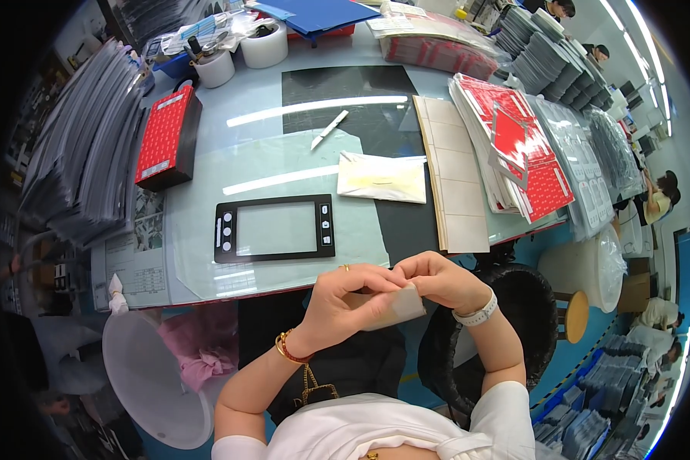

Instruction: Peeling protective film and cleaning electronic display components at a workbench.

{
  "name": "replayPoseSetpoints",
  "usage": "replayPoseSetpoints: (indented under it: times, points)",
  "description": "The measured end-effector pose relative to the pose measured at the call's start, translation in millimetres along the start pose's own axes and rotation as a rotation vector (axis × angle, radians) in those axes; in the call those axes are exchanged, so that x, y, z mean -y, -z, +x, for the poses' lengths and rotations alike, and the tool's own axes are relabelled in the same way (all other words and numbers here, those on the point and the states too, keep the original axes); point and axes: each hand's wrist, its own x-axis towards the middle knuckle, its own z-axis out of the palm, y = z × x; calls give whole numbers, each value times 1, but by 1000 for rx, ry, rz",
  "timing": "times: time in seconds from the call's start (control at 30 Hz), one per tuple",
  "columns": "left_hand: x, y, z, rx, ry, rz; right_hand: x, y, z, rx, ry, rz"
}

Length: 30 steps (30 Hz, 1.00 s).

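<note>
In front of my body, my left hand [353,295] is closed around a small flat off-white piece, like a card or a stack of stickers [408,307]. My right hand [435,280] pinches at its upper edge, fingertips against those of my left. What lies between the right fingertips is too small to make out. On the glass-topped table beyond, nearest my left hand, rests a black rectangular frame panel [274,259] with a clear window and white icons down both sides. A folded white and yellowish paper packet [382,178] lies behind it, with a slim white craft knife [330,129] farther off.
Tall stacks of grey sheets [84,146] and a red box [165,134] stand at left. Beige boards [456,176] and red-printed sheets [506,138] lie at right. Below the table edge are a black-lined bin [540,307] and a white tub [149,376].
</note>
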Motion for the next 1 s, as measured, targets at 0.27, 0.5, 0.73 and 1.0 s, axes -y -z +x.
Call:
replayPoseSetpoints:
  times: [0.27,0.5,0.73,1.0]
  points:
    - [0,1,1,-44,25,9,19,-19,-21,-358,524,-375]
    - [-3,-2,3,-64,-21,116,33,-39,-29,-368,648,-922]
    - [0,-5,2,-147,-5,189,20,-36,-18,-511,977,-1462]
    - [5,-7,-1,-236,188,-105,5,-38,-5,-638,1132,-1656]
